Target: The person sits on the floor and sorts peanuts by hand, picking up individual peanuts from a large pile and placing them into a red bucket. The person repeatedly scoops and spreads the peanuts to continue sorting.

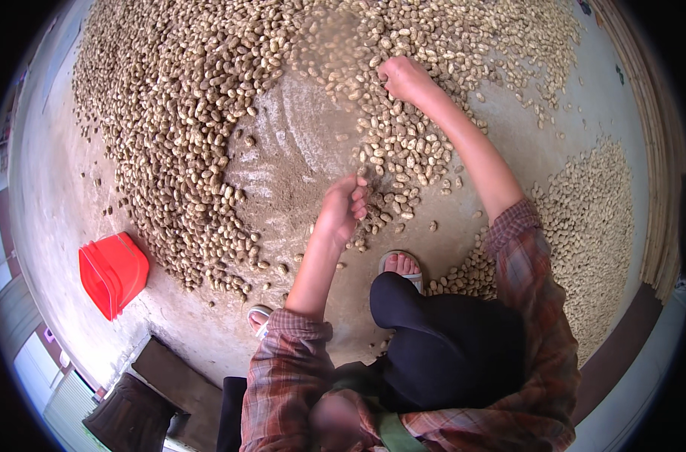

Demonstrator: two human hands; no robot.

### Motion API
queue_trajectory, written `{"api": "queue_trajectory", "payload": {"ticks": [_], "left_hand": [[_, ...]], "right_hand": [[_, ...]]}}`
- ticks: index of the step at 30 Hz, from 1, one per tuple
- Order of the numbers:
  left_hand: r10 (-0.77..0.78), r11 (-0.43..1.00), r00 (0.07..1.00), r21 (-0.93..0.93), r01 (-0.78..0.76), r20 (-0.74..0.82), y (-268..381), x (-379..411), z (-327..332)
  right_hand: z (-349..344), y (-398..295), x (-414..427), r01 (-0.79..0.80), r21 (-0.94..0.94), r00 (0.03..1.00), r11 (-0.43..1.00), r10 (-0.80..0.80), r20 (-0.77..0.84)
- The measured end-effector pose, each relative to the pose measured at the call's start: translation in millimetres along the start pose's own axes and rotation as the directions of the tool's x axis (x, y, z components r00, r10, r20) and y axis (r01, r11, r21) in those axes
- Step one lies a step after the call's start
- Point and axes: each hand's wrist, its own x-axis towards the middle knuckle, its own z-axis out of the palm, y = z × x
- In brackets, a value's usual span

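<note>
Unshelled peanuts (190, 141) lie in a broad, soil-dusted layer over the concrete floor (331, 294). My left hand (343, 204) hangs near the front of the strip on the right. Its fingers are curled, and a peanut (362, 171) shows at the thumb tip. Farther forward, my right hand (405, 79) is bent down over the lighter peanuts (416, 150), fingertips close together. A small dark thing shows at those fingertips, but I cannot make out what it is. Between the two sides of the layer is a patch of loose brown soil (289, 186).
A red plastic bucket (120, 271) lies on its side at left. Paler peanuts (588, 237) form a separate spread at right, beside bamboo poles (656, 169). My sandalled foot (402, 264) stands by a small peanut heap (464, 278). Dark furniture (176, 378) is at lower left.
</note>
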Motion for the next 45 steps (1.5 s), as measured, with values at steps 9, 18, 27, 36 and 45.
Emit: {"api": "queue_trajectory", "payload": {"ticks": [9,18,27,36,45], "left_hand": [[0.063,0.998,0.998,-0.024,-0.063,0.002,16,-1,5],[0.172,0.984,0.979,-0.057,-0.166,0.109,35,25,48],[0.217,0.969,0.972,0.143,-0.203,-0.089,29,28,30],[0.097,0.971,0.985,0.205,-0.125,0.14,28,5,15],[0.187,0.957,0.98,0.211,-0.198,0.069,31,4,28]], "right_hand": [[-9,11,-31,-0.129,0.367,0.992,0.921,0.124,0.036],[21,-55,-103,-0.058,0.504,0.998,0.862,0.033,0.059],[39,-69,-132,0.303,0.366,0.917,0.88,-0.164,-0.364],[46,-68,-130,-0.018,0.846,0.987,0.533,-0.125,0.099],[52,-76,-132,-0.18,0.983,0.984,0.042,0.023,0.179]]}}
